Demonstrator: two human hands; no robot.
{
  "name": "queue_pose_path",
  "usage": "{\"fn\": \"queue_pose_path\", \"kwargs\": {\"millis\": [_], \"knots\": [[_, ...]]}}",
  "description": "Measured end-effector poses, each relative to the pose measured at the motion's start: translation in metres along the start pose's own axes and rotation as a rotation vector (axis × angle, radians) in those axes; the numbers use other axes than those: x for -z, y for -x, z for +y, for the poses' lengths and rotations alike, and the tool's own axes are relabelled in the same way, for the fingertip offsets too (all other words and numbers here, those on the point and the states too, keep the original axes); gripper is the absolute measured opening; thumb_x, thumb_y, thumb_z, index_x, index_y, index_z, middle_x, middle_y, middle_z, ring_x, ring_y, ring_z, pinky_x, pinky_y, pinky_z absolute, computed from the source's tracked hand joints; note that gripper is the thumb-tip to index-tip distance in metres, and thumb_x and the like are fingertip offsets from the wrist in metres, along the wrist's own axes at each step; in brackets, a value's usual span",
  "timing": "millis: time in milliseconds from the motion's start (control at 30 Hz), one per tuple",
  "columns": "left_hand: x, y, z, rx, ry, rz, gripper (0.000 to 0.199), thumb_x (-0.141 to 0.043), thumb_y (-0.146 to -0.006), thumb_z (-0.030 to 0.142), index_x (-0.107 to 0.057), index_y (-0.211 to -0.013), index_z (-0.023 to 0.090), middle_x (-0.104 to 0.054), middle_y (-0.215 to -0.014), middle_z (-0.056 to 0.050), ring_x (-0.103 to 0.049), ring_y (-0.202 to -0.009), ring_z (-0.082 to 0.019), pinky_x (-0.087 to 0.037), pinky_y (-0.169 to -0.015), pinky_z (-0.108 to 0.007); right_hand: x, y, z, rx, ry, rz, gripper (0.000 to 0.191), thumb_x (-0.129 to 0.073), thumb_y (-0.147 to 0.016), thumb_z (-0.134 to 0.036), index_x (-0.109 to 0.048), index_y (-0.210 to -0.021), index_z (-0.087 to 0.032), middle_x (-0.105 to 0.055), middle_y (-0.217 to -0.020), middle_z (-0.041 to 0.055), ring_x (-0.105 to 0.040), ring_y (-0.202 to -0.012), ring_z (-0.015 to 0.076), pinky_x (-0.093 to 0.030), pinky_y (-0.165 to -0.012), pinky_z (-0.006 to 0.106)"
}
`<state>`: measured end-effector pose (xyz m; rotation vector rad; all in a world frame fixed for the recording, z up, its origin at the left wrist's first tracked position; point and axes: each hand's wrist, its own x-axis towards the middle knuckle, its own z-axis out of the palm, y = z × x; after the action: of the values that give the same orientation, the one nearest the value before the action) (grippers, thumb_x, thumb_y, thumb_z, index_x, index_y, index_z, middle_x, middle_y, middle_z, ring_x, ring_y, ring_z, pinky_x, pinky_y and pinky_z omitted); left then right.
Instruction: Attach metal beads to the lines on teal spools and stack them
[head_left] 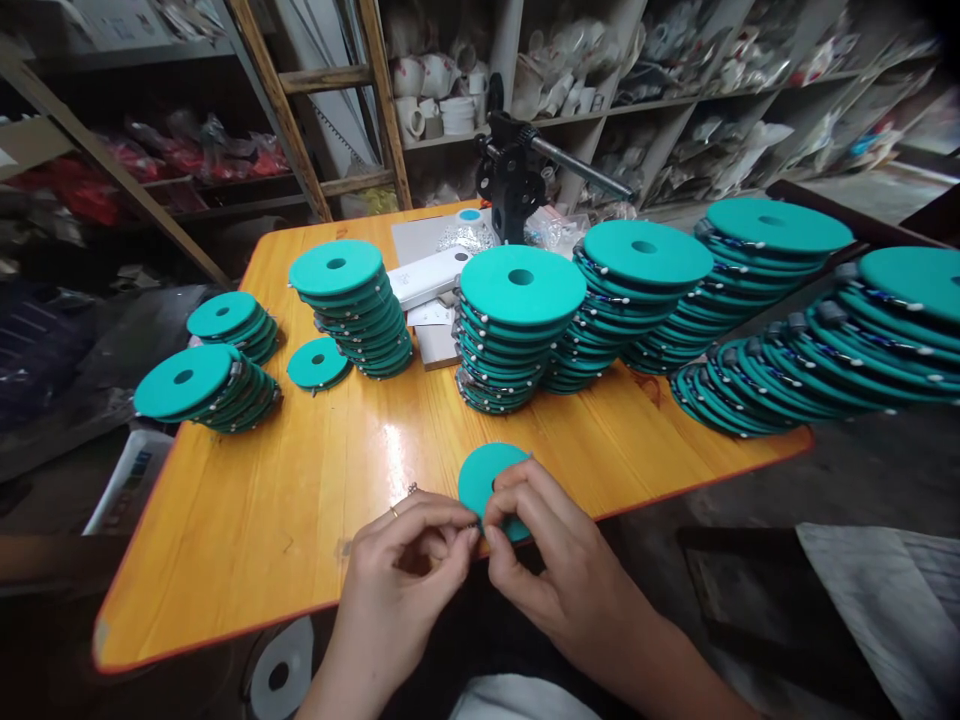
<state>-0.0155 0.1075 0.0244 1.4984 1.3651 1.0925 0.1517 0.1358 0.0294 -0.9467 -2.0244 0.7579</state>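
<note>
A teal foam line winder, a flat disc with a centre hole, lies near the table's front edge, partly covered by my right hand. My left hand is closed, thumb and forefinger pinched together at the disc's lower left rim. Just beside it, my right hand makes a pinch of its own, its fingers overlapping the disc. Whatever sits between the fingertips of either hand is too small to make out. A ring and a beaded piece show on my left hand.
Stacks of matching winders, wound with thin line, stand at the left, the middle and the right. A single winder lies flat. Behind are a white box, a black clamp device and a wooden ladder.
</note>
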Motion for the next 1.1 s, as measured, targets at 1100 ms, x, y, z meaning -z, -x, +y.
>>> {"fn": "queue_pose_path", "kwargs": {"millis": [1100], "knots": [[0.002, 0.005, -0.002, 0.096, 0.065, 0.027, 0.011, -0.063, -0.088, 0.021, -0.068, -0.08, 0.018, -0.068, -0.069, 0.0, -0.067, -0.06, -0.011, -0.055, -0.059, -0.02, 0.008, 0.001, 0.008, 0.103, 0.033, -0.055, 0.016, -0.045, -0.096, -0.008, -0.059, -0.097, -0.017, -0.054, -0.091, 0.0051, -0.055, -0.088, 0.0146, -0.048, -0.077, 0.027]]}}
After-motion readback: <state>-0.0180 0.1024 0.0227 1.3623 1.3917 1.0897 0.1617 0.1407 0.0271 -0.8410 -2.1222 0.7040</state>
